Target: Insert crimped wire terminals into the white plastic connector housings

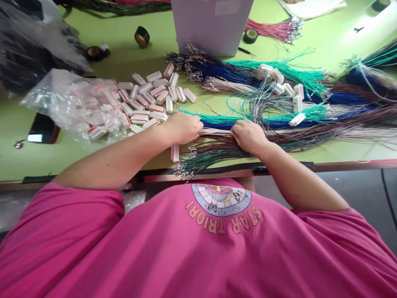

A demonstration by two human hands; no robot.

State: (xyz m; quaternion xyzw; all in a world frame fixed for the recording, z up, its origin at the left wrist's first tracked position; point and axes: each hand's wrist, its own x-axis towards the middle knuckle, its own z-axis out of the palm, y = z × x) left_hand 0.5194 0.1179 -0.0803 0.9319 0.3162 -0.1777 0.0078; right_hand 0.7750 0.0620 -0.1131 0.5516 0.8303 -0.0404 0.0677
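My left hand (184, 128) is closed at the left ends of the laid-out wires, its fingertips hiding what they pinch. My right hand (249, 136) is closed on wires a little further right, thumb and fingers drawn together. Between the hands run blue wires (217, 122) with green ones (214, 117) behind and pale wires (215, 132) in front. Dark brown and green wires with metal terminals (187, 165) lie nearest the table edge. A single white connector housing (175, 153) rests just below my left hand.
White housings (145, 99), many with orange strips, lie scattered beside a clear plastic bag (71, 99). Housings with wires fitted (297, 103) sit on bundles at right. A grey-purple box (211, 25) stands behind. Tape rolls (142, 37) and a phone (43, 128) are also on the green table.
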